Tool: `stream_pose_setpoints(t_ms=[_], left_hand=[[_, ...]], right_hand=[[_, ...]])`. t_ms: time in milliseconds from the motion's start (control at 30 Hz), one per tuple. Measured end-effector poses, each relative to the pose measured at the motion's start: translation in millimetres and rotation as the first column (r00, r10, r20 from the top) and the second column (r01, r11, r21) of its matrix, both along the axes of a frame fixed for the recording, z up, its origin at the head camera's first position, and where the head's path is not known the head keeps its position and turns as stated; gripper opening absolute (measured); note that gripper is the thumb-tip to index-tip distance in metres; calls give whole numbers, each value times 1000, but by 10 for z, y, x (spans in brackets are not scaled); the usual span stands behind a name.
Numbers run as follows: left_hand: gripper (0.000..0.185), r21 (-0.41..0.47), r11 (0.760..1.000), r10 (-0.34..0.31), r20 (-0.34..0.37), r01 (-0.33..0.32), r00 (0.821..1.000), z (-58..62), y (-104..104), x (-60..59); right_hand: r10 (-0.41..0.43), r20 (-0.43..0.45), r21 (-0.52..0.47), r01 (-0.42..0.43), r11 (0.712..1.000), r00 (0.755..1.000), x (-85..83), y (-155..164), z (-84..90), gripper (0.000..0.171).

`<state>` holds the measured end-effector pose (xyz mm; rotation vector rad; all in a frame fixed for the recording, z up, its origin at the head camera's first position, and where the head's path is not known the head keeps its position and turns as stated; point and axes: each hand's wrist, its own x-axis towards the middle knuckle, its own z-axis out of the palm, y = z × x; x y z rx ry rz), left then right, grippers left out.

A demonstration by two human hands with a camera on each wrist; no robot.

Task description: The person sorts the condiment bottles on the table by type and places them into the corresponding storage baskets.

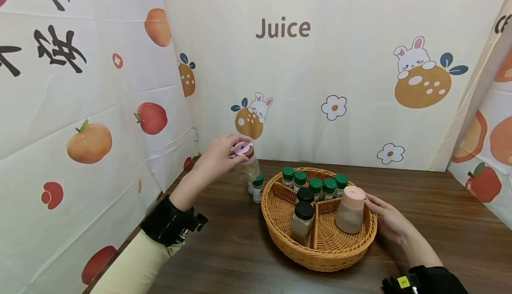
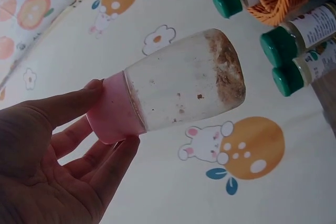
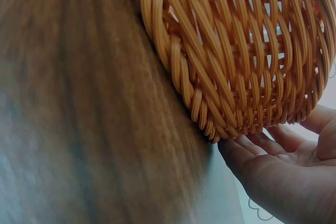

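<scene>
Left hand gripped the clear, nearly empty pink-capped shaker bottle by its cap, held above the table at ten o'clock of the round woven wicker basket. Right hand lay open against the rim at three o'clock — steadying. Judged mid-transfer; next calls for lowering it upright into a free compartment.

The basket sits on the table, holding jars in its compartments — one row along the back. Left of it stand two small jars; above them the left hand holds a bottle — the right hand rests against the basket's right side.
</scene>
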<state>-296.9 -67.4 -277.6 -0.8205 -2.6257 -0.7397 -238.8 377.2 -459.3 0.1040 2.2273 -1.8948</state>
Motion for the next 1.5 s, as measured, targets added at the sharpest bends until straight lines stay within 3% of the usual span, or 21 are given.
stream_pose_setpoints(t_ms=[367,633,833,1000,1233,1500], left_hand=[[39,31,995,-92,-38,94,995,91,109,264],[41,38,984,-173,-84,177,981,152,192,434],[40,30,976,-211,-103,215,972,174,272,523],[39,51,963,-260,-71,264,963,192,362,601],[38,48,930,-358,-99,364,928,177,504,659],[37,46,922,-382,-75,385,921,186,655,733]], right_hand=[[-2,2,28,2,1000,1000,13,26,-4,76],[-4,-8,13,5,1000,1000,14,28,-24,75],[4,-10,-13,-4,1000,1000,22,33,-23,75],[8,-25,-19,-9,1000,1000,24,49,-52,76],[-1,-28,-23,0,1000,1000,17,52,-54,77],[7,-24,-30,-8,1000,1000,-9,41,-50,76]])
